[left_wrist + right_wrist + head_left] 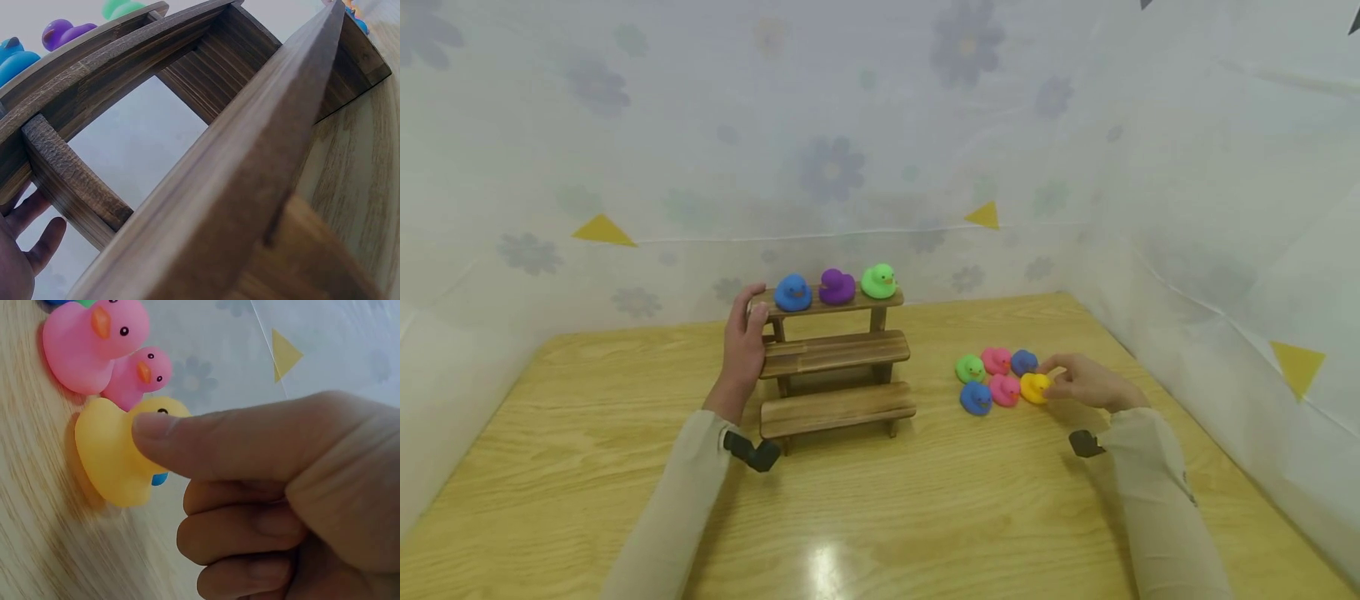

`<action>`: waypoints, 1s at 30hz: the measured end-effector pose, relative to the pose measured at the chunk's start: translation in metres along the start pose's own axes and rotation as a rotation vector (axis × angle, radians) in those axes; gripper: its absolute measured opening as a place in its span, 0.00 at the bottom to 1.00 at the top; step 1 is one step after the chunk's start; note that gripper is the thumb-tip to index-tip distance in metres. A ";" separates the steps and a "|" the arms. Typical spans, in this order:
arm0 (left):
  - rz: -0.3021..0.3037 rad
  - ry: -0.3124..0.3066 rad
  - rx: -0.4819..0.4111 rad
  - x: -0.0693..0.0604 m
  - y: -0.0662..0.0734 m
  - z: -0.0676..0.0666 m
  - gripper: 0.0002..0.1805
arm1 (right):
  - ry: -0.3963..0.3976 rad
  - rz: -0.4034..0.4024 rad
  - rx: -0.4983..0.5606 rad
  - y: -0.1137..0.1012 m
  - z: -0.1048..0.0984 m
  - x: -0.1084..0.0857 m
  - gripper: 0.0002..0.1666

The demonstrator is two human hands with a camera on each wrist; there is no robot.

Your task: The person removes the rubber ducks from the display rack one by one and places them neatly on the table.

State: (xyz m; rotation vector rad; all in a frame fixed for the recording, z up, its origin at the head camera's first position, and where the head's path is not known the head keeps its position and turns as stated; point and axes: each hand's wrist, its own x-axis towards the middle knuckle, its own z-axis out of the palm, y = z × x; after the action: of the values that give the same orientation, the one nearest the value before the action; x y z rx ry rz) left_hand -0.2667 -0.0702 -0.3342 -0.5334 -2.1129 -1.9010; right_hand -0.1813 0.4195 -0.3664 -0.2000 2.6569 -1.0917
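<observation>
In the head view my left hand (745,342) holds the left end of the top tier of a three-tier wooden stand (838,408). On that tier sit a blue rubber duck (793,293), a purple duck (837,287) and a light green duck (879,282). Over to the right, my right hand (1093,382) pinches a yellow rubber duck (1036,388) on the table. The right wrist view shows the thumb across the yellow duck's head (165,407), with the other visible fingers curled; the index finger is mostly hidden there.
Beside the yellow duck cluster a green duck (970,369), two pink ducks (997,361) and two blue ducks (976,398). Flower-patterned white sheeting (835,167) hangs behind the wooden table (880,517), and more closes off its right side.
</observation>
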 end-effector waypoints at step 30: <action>-0.021 -0.006 -0.019 0.003 -0.005 -0.001 0.24 | 0.128 0.013 0.006 -0.034 0.011 0.008 0.20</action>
State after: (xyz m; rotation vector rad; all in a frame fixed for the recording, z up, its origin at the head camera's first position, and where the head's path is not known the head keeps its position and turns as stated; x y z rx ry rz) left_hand -0.2717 -0.0710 -0.3376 -0.5232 -2.1149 -1.9351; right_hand -0.1846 0.3865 -0.3511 -0.1145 2.7627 -1.1437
